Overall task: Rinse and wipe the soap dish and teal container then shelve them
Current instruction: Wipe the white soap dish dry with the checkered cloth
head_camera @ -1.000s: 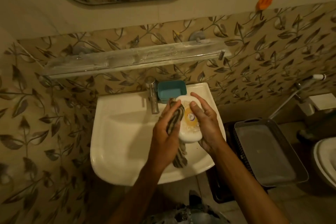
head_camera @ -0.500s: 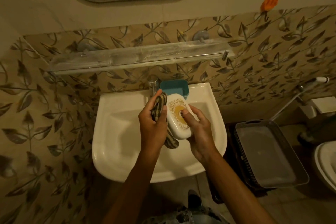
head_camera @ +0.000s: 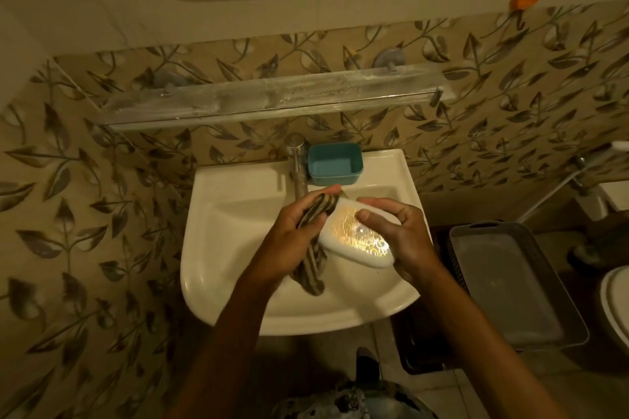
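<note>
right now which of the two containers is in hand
The white soap dish, gripped by the right hand; the teal container sits untouched beside the tap.

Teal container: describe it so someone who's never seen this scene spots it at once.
Find the white sink under the glass shelf. On its back ledge, just right of the metal tap, sits the teal container. It is the only blue-green thing there, an open, empty rectangular tub, unlike the white patterned soap dish held over the basin.

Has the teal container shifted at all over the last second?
No. The teal container sits on the back ledge of the sink, close beside the tap, just as in both earlier pictures.
</note>
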### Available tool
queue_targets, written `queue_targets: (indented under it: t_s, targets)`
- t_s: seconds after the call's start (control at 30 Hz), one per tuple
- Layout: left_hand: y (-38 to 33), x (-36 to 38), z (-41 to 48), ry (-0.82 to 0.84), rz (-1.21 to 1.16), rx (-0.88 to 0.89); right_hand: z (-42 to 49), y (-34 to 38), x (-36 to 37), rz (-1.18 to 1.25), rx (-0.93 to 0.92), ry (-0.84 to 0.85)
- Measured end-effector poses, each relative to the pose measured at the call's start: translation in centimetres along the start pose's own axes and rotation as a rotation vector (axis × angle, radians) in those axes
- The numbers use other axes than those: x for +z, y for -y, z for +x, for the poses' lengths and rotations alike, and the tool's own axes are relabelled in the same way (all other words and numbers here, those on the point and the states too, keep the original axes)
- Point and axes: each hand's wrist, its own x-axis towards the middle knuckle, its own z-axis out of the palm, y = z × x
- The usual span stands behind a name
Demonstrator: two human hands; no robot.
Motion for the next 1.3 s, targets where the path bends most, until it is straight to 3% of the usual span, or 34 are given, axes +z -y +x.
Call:
queue_targets:
  t_s: [0.07, 0.13, 0.23, 0.33, 0.63, 0.73, 0.87, 0.93, 1.07, 1.13, 1.2, 1.3]
  targets:
    - [1.4, 1.1, -0.8, -0.069, -0.008, 0.038, 0.2, -0.3, -0.1, 0.066, 0.031, -0.088]
    - [2.1, 1.3, -1.0, -0.072, 0.009, 0.068, 0.0, -0.5, -0.4, 0.047, 0.062, -0.023]
    - [0.8, -0.1, 0.3, 0.158, 0.094, -0.02, -0.6, -0.4, -1.4, -0.046, 0.085, 0.214]
    - [-1.1, -0.5, 1.3, 0.356, 0.171, -0.019, -0.3, 0.3, -2.1, -0.077, 0.072, 0.268]
    - [2.8, 2.3, -1.3, 0.046, 0.078, 0.099, 0.5, 0.2, -2.2, 0.114, 0.043, -0.182]
    - [2.7, 2.6, -1.4, -0.017, 0.178, 0.168, -0.5, -1.3, -1.5, 0.08, 0.1, -0.139]
    - [1.4, 0.9, 0.0, 0.083, 0.345, 0.175, -1.1, -1.7, -1.3, 0.006, 0.154, 0.013]
    - [1.1, 0.5, 0.4, 0.053, 0.347, 0.197, -1.2, -1.6, -1.2, 0.029, 0.151, 0.005]
    - [1.9, 0.6, 0.3, -0.348, 0.253, 0.221, -0.8, -1.6, -0.8, 0.259, 0.223, -0.104]
    - [2.6, 1.1, 0.0, -0.457, 0.288, 0.275, -0.8, -1.6, -0.4, 0.303, 0.274, -0.125]
    - [3.0, 2.3, -0.4, -0.406, 0.333, 0.28, -0.9, -1.7, 0.4, 0.341, 0.305, -0.094]
    - [4.4, 5.3, -1.0, -0.275, 0.602, 0.223, -1.0, -2.0, 1.6, 0.355, 0.305, -0.063]
